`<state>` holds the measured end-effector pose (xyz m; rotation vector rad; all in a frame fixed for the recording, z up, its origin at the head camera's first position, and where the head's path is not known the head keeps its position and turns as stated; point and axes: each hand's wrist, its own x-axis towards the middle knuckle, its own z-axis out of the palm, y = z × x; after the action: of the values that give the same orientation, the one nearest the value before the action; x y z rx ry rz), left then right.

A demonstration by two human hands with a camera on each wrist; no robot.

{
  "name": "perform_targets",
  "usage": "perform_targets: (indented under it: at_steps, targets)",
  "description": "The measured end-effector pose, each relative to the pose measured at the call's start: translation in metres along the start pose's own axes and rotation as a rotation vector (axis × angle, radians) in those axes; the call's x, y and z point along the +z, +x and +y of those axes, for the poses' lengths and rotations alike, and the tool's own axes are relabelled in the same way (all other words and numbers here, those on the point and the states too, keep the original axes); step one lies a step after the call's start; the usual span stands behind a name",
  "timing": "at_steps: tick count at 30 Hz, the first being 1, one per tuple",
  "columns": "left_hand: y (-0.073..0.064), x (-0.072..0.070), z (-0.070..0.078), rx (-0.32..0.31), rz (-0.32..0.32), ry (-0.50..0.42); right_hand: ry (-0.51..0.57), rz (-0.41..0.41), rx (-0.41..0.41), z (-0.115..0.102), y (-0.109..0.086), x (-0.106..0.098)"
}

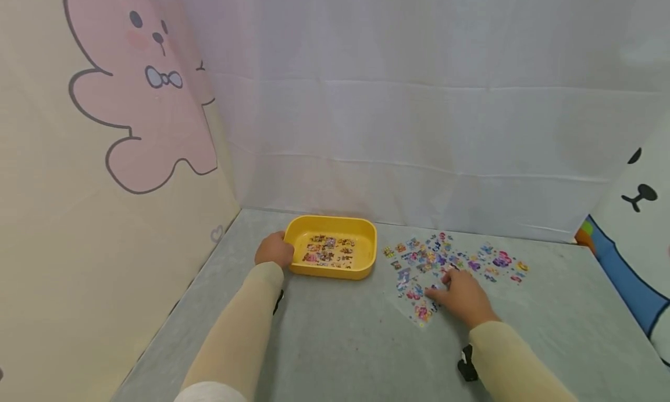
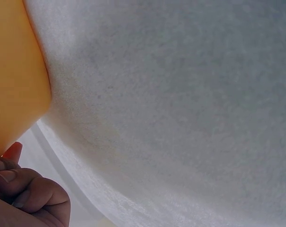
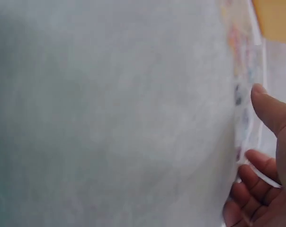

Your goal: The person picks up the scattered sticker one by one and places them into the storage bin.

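Note:
A yellow tray (image 1: 330, 273) with rounded corners stands at the back of the table, left of centre. Small colourful stickers (image 1: 325, 255) lie on its bottom. My left hand (image 1: 274, 250) grips the tray's left rim; in the left wrist view its fingers (image 2: 31, 189) are curled by the yellow wall. Right of the tray, clear sheets of bright stickers (image 1: 419, 268) lie spread and partly overlapping. Over their near right side is my right hand (image 1: 463, 297), thumb and fingers apart with a gap between them. Whether its fingertips touch the sheets I cannot tell.
The grey tabletop (image 1: 340, 344) runs toward me below the tray and sheets. A white curtain (image 1: 419, 111) hangs right behind them. On the left is a cloth with a pink bear (image 1: 152, 99), and on the right another printed cloth (image 1: 628, 268).

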<state>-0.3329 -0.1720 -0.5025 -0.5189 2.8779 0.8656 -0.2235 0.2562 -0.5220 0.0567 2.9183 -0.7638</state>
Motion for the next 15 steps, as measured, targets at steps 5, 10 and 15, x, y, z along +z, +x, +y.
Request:
perform_targets:
  at_steps: [5, 10, 15]
  targets:
    - [0.0024, 0.0017, -0.0015, 0.000, -0.002, -0.004, 0.011, -0.016, 0.037, -0.0043, -0.0021, 0.0007]
    - [0.0035, 0.0017, -0.0014, -0.001, 0.001, 0.000, -0.016, -0.018, 0.054, -0.0058, -0.0023, 0.0028]
    - [0.0028, 0.0007, -0.0004, -0.006, -0.010, 0.000, -0.075, 0.006, 0.065, -0.0096, -0.0049, 0.0038]
